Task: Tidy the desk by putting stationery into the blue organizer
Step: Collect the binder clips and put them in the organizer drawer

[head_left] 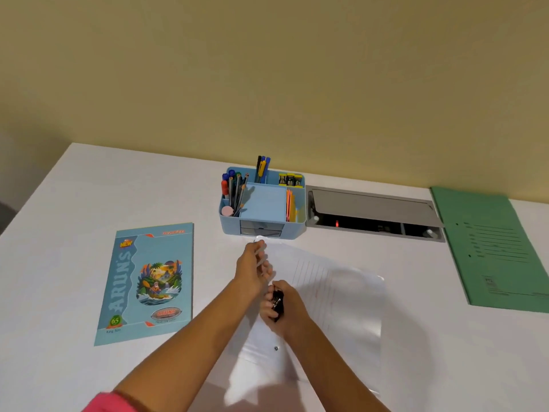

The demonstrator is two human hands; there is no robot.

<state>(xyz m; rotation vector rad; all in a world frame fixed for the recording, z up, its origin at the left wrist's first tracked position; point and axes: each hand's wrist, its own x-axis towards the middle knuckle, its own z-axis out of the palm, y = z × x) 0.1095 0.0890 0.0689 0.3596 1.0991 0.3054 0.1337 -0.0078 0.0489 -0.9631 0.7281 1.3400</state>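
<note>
Now my right hand [285, 311] clenches a small black object [277, 302] above the white sheets [344, 304]. My left hand [252, 269], near the blue organizer [264, 208], is blurred; I cannot tell its grip.

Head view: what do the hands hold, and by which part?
Right hand grips a small black object around its middle. Left hand is blurred; whether it holds anything cannot be told.

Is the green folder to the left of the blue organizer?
No, the folder lies to the right of the organizer.
</note>
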